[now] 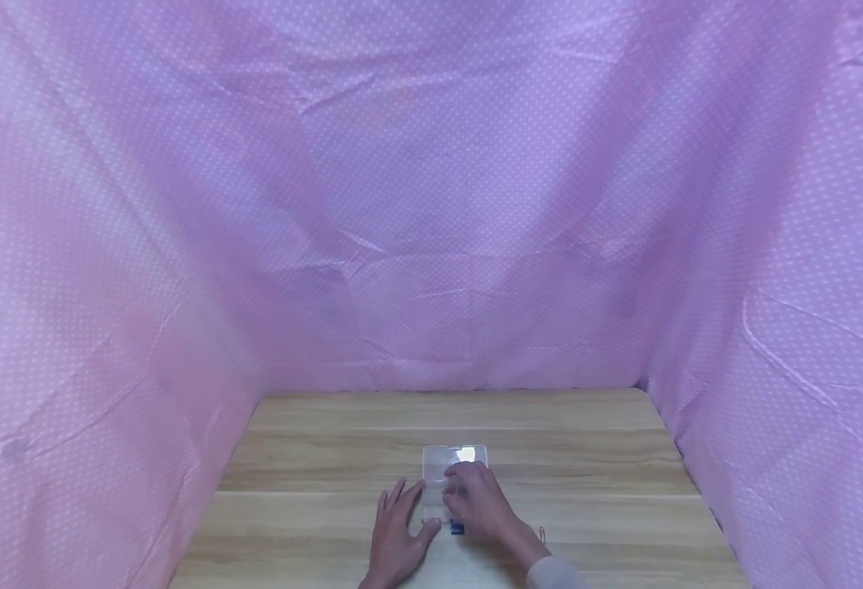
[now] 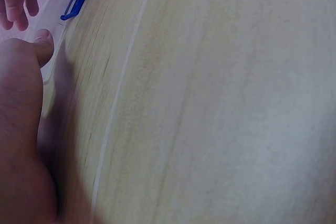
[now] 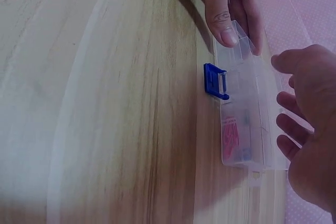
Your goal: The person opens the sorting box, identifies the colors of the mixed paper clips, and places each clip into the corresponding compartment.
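Note:
A clear plastic compartment box (image 1: 434,509) stands on the wooden table, its lid (image 1: 437,460) folded back on the far side. A blue latch (image 3: 214,81) hangs at its front. My left hand (image 1: 396,536) holds the box's front left corner, thumb at the front and fingers along the left side. Over the box is my right hand (image 1: 478,503), fingers loosely bent and apart from the thumb, with nothing visible between them. Pink paper clips (image 3: 229,137) lie in a compartment at the box's right end, seen through the wall in the right wrist view.
A single paper clip (image 1: 542,535) lies on the wooden table (image 1: 313,458), right of the box near my right wrist. Pink dotted cloth (image 1: 468,204) hangs behind the table and along both sides.

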A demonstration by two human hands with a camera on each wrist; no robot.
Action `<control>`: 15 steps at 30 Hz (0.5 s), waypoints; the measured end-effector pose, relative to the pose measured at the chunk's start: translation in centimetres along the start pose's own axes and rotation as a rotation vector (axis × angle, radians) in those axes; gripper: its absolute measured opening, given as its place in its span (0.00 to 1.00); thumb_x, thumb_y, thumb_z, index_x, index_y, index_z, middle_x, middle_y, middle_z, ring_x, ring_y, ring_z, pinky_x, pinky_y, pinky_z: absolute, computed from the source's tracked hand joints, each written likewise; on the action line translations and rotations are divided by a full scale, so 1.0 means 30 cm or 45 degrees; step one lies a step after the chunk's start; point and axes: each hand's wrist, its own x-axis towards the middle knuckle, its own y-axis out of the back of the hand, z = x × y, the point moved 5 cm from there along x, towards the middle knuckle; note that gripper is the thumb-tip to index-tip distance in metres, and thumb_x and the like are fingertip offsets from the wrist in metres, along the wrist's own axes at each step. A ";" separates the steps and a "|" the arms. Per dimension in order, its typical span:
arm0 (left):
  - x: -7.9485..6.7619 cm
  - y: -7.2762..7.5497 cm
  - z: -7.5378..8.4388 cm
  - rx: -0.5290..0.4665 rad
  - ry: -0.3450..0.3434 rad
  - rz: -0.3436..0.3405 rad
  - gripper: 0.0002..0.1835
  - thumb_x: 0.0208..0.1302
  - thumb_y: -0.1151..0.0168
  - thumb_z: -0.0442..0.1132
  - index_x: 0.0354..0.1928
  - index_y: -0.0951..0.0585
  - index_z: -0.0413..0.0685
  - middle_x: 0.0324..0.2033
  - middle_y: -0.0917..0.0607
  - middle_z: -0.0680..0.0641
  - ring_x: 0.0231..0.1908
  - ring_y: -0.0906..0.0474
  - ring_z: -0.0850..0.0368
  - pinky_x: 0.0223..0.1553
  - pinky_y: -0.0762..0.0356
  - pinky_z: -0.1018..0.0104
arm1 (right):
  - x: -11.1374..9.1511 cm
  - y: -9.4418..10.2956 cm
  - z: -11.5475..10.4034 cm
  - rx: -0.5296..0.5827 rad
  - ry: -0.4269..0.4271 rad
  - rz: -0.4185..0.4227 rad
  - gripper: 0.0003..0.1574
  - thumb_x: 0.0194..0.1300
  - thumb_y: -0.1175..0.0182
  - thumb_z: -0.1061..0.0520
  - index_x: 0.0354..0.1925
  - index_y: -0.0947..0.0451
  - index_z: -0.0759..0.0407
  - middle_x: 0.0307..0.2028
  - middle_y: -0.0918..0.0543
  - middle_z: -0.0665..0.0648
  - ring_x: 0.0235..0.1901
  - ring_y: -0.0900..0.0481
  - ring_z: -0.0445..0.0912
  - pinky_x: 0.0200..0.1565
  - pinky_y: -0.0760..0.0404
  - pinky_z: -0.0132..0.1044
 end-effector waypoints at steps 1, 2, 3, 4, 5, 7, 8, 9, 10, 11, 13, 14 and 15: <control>0.000 -0.001 -0.003 -0.003 0.016 -0.012 0.39 0.65 0.19 0.54 0.76 0.19 0.54 0.72 0.12 0.46 0.83 0.29 0.34 0.88 0.52 0.36 | -0.002 0.001 0.000 0.002 0.004 0.004 0.23 0.66 0.22 0.58 0.57 0.12 0.62 0.55 0.06 0.58 0.57 0.11 0.56 0.66 0.11 0.60; 0.000 -0.001 -0.004 -0.002 0.026 -0.021 0.39 0.66 0.19 0.55 0.77 0.19 0.55 0.73 0.12 0.46 0.84 0.30 0.35 0.89 0.52 0.36 | -0.005 0.002 -0.001 0.002 0.005 0.009 0.23 0.66 0.22 0.57 0.58 0.12 0.62 0.55 0.06 0.58 0.57 0.12 0.56 0.66 0.12 0.61; 0.000 -0.002 -0.005 -0.001 0.032 -0.025 0.39 0.66 0.19 0.55 0.77 0.19 0.55 0.73 0.13 0.46 0.84 0.30 0.35 0.89 0.52 0.36 | -0.009 0.003 -0.001 -0.003 0.009 0.016 0.24 0.66 0.22 0.57 0.58 0.12 0.62 0.55 0.06 0.57 0.57 0.12 0.56 0.67 0.12 0.62; -0.001 -0.003 -0.006 0.005 0.037 -0.026 0.39 0.66 0.20 0.55 0.77 0.19 0.56 0.73 0.13 0.46 0.84 0.30 0.35 0.89 0.52 0.36 | -0.013 0.004 -0.002 -0.007 0.012 0.026 0.25 0.66 0.21 0.56 0.58 0.12 0.62 0.56 0.06 0.57 0.58 0.12 0.56 0.67 0.13 0.63; -0.002 -0.004 -0.006 0.011 0.038 -0.025 0.39 0.66 0.20 0.55 0.77 0.19 0.56 0.73 0.13 0.46 0.84 0.30 0.35 0.89 0.52 0.36 | -0.017 0.007 -0.005 -0.009 0.010 0.031 0.25 0.66 0.21 0.55 0.59 0.12 0.61 0.56 0.06 0.57 0.59 0.12 0.56 0.68 0.14 0.64; -0.004 -0.005 -0.003 0.023 0.026 -0.011 0.39 0.66 0.20 0.56 0.77 0.19 0.56 0.73 0.13 0.46 0.84 0.30 0.35 0.89 0.52 0.38 | -0.024 0.012 -0.010 -0.026 0.020 0.057 0.25 0.66 0.21 0.54 0.59 0.12 0.61 0.56 0.06 0.57 0.59 0.12 0.57 0.68 0.15 0.66; -0.006 -0.005 -0.001 0.025 0.020 -0.002 0.39 0.66 0.20 0.56 0.77 0.19 0.57 0.73 0.12 0.46 0.83 0.29 0.35 0.89 0.53 0.40 | -0.029 0.016 -0.013 -0.032 0.024 0.071 0.26 0.66 0.21 0.54 0.59 0.12 0.61 0.57 0.06 0.57 0.60 0.12 0.57 0.68 0.15 0.66; -0.006 -0.005 -0.001 0.025 0.020 0.005 0.39 0.65 0.20 0.56 0.77 0.19 0.57 0.73 0.12 0.47 0.83 0.29 0.35 0.90 0.55 0.44 | -0.033 0.020 -0.015 -0.043 0.033 0.086 0.26 0.65 0.21 0.54 0.59 0.12 0.61 0.57 0.06 0.57 0.60 0.12 0.57 0.69 0.15 0.67; -0.007 -0.005 0.000 0.022 0.019 0.013 0.39 0.65 0.19 0.56 0.77 0.19 0.58 0.73 0.12 0.47 0.83 0.29 0.35 0.91 0.56 0.47 | -0.038 0.024 -0.016 -0.052 0.039 0.096 0.27 0.65 0.20 0.53 0.59 0.12 0.60 0.57 0.07 0.57 0.61 0.13 0.57 0.69 0.16 0.67; -0.007 -0.005 0.001 0.016 0.021 0.019 0.39 0.64 0.19 0.56 0.77 0.19 0.58 0.73 0.12 0.47 0.83 0.29 0.35 0.91 0.58 0.50 | -0.044 0.028 -0.017 -0.065 0.044 0.103 0.28 0.66 0.20 0.52 0.60 0.13 0.60 0.58 0.07 0.57 0.62 0.13 0.57 0.70 0.16 0.67; -0.007 -0.005 0.002 0.013 0.017 0.025 0.39 0.64 0.19 0.56 0.76 0.18 0.58 0.73 0.12 0.47 0.83 0.29 0.34 0.91 0.57 0.50 | -0.056 0.035 -0.013 -0.078 0.043 0.107 0.29 0.67 0.21 0.51 0.62 0.13 0.59 0.60 0.08 0.56 0.65 0.14 0.57 0.72 0.17 0.68; -0.006 -0.005 0.002 0.005 0.027 0.021 0.39 0.64 0.19 0.56 0.77 0.19 0.58 0.73 0.13 0.47 0.83 0.29 0.34 0.91 0.58 0.51 | -0.062 0.039 -0.010 -0.083 0.043 0.106 0.30 0.67 0.21 0.50 0.63 0.14 0.59 0.61 0.08 0.56 0.66 0.14 0.58 0.73 0.18 0.68; -0.005 -0.006 0.001 0.002 0.036 0.017 0.40 0.64 0.19 0.56 0.77 0.19 0.59 0.73 0.13 0.47 0.84 0.30 0.34 0.91 0.57 0.50 | -0.069 0.043 -0.006 -0.085 0.037 0.103 0.31 0.68 0.21 0.49 0.64 0.15 0.58 0.62 0.09 0.56 0.67 0.15 0.58 0.74 0.19 0.68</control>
